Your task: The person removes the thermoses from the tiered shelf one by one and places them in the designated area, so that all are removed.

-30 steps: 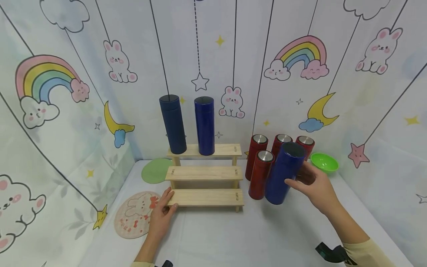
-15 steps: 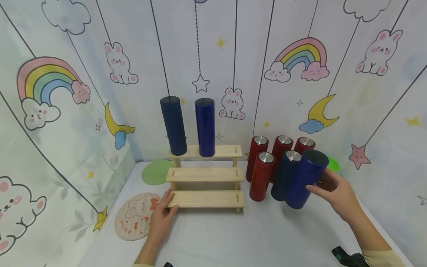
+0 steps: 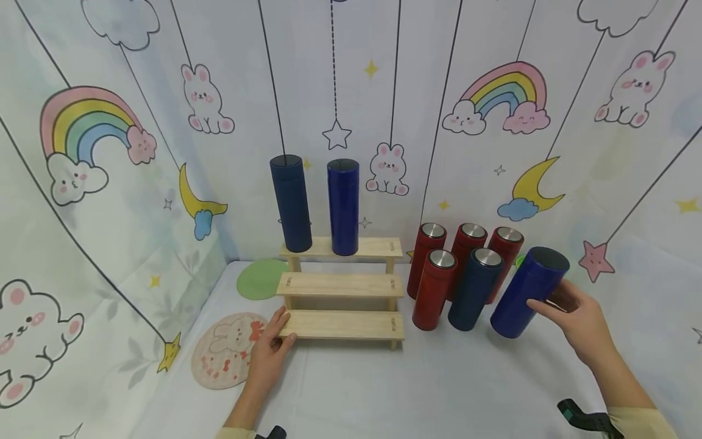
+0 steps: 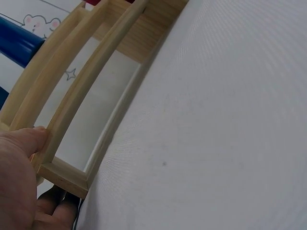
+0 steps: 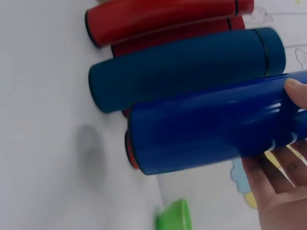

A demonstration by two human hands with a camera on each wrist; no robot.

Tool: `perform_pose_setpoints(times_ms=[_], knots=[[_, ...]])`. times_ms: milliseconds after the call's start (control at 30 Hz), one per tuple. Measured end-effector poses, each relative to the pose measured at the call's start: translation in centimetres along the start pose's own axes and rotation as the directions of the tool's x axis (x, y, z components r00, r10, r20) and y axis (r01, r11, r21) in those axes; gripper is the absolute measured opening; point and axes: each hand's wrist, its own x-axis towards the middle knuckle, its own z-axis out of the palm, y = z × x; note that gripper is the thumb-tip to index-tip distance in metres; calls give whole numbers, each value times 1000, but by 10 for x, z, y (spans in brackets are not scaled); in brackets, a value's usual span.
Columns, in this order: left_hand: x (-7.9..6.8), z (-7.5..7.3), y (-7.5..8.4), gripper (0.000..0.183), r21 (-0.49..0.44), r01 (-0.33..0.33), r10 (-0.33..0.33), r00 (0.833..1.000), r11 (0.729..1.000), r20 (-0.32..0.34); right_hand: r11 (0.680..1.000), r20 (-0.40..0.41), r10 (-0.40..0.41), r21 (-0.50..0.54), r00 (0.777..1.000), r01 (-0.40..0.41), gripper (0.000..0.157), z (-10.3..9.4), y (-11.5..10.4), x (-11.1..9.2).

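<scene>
My right hand (image 3: 581, 320) holds a glossy blue thermos (image 3: 526, 296), tilted with its top to the right. In the right wrist view its base is off the table, with a shadow apart from it. A dark blue thermos (image 3: 475, 292) stands just left of it, in front of several red thermoses (image 3: 433, 296) with silver lids. My left hand (image 3: 267, 356) grips the left end of the lowest shelf of a three-step wooden rack (image 3: 340, 325); the thumb and fingers pinch the rack's end (image 4: 64, 179). On the top step stand another dark blue thermos (image 3: 292, 204) and another glossy blue thermos (image 3: 343, 207).
A light green round mat (image 3: 260, 279) lies behind left of the rack, and a pink rabbit-print mat (image 3: 222, 356) beside my left hand. The green bowl (image 5: 175, 218) at the back right is mostly hidden in the head view. A printed curtain (image 3: 466, 36) surrounds the table.
My right hand has moved right with the glossy blue thermos, uncovering the dark blue thermos beside the red ones. My left hand stays on the rack.
</scene>
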Motion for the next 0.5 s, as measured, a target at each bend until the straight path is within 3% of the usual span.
perform_pose_setpoints(times_ms=[500], knots=[[4,0,-5,57,-57,10,-9,1000,998,19,996,-13,84,6,996,-84,81,15,33,17]])
